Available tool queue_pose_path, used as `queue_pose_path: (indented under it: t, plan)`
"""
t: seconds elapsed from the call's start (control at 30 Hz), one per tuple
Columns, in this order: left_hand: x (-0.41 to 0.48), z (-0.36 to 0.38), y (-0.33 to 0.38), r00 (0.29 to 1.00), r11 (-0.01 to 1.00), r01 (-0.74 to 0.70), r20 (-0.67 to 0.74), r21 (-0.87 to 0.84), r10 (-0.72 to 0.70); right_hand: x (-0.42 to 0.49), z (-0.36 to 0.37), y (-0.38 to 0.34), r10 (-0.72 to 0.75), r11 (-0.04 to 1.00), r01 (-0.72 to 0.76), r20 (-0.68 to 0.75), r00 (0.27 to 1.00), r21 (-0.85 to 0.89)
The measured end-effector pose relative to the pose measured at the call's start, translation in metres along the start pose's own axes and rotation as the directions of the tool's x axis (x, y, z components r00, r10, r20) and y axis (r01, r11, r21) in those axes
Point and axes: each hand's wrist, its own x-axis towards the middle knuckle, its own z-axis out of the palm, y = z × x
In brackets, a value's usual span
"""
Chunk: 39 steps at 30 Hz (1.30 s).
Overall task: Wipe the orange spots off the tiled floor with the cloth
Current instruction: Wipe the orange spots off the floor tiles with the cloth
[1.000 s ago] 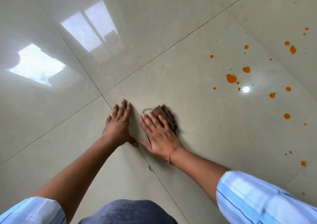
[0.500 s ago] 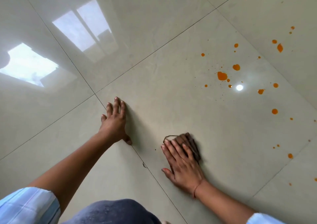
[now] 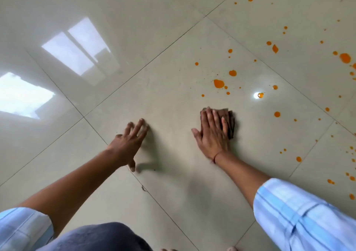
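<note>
Tiled floor (image 3: 173,39): large glossy beige tiles, thin dark grout lines running diagonally; window reflections show bright on the tiles far to the left of the cloth. Two forearms reach in from the bottom edge, each with a light blue striped sleeve (image 3: 300,218) pushed up toward the elbow; a dark grey clothed knee (image 3: 100,237) sits at the bottom centre. Right hand (image 3: 212,133): palm down, flat on the cloth (image 3: 230,120), fingers (image 3: 215,119) straight and close together, thumb out to the left on bare tile; a thin red thread circles the wrist. Cloth is brown, folded into a small pad, lying on the floor under the right fingers, its right and far edges showing past them. Left hand (image 3: 128,145): well to the left of the cloth, holding nothing, fingers spread slightly apart and pointing away from the body, fingertips at the floor, thumb tip down near a grout line; whether the palm touches the tile cannot be told. Orange spots (image 3: 219,83): scattered beyond and to the right of the cloth, none under it; the largest near blot lies just beyond the cloth, smaller drops trail off toward the right edge. A small bright lamp reflection sits beyond-right of the cloth, one orange drop at its edge.
</note>
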Motion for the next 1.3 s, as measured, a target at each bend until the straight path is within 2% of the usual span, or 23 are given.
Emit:
queue_pose_path:
  t: [0.1, 0.2, 0.33, 0.43, 0.57, 0.7, 0.77, 0.9, 1.07, 1.13, 1.2, 1.3]
  plan:
    - [0.011, -0.014, 0.007, 0.99, 0.987, 0.047, 0.142, -0.155, -0.025, -0.017, 0.0, 0.018, -0.009, 1.0, 0.009, 0.023, 1.0, 0.005]
    - [0.031, -0.05, 0.018, 0.985, 0.983, 0.045, 0.172, -0.18, -0.014, -0.038, 0.002, 0.032, -0.025, 1.0, 0.025, 0.007, 1.0, 0.006]
    - [0.061, -0.114, 0.062, 0.991, 0.995, -0.096, 0.088, -0.029, 0.098, 0.013, -0.018, 0.054, 0.118, 0.991, -0.118, 0.009, 0.993, 0.065]
    - [0.074, -0.153, 0.088, 0.988, 0.984, -0.149, 0.055, 0.101, 0.144, 0.012, -0.019, 0.059, 0.091, 0.996, -0.092, 0.08, 0.993, 0.006]
    - [0.075, -0.192, 0.103, 0.985, 0.95, -0.17, 0.055, 0.262, 0.161, 0.009, -0.033, 0.07, 0.036, 0.998, -0.044, 0.145, 0.989, 0.046]
    - [0.087, -0.205, 0.094, 0.985, 0.94, -0.171, 0.023, 0.295, 0.172, 0.022, -0.04, 0.07, 0.012, 0.998, -0.019, 0.131, 0.991, 0.058]
    - [0.112, -0.211, 0.076, 0.99, 0.955, -0.129, -0.02, 0.266, 0.139, 0.056, -0.044, 0.077, 0.036, 0.998, -0.039, 0.062, 0.997, 0.055]
    - [0.176, -0.231, 0.032, 0.995, 0.99, -0.021, -0.093, 0.139, 0.034, 0.146, -0.06, 0.111, 0.183, 0.983, -0.182, -0.033, 0.982, 0.031]
    - [0.222, -0.233, 0.004, 0.993, 0.986, -0.112, -0.017, 0.127, 0.115, 0.203, -0.068, 0.11, 0.324, 0.945, -0.321, -0.045, 0.945, 0.066]
    - [0.231, -0.229, 0.001, 0.991, 0.984, -0.132, 0.007, 0.118, 0.132, 0.197, -0.058, 0.082, 0.266, 0.963, -0.263, -0.043, 0.963, 0.061]
    - [0.233, -0.226, 0.0, 0.992, 0.981, -0.124, 0.027, 0.146, 0.121, 0.161, -0.043, 0.057, 0.145, 0.989, -0.145, 0.006, 0.989, 0.039]
    - [0.232, -0.229, -0.001, 0.991, 0.979, -0.136, 0.025, 0.151, 0.133, 0.101, -0.04, 0.041, 0.108, 0.994, -0.109, 0.066, 0.992, 0.021]
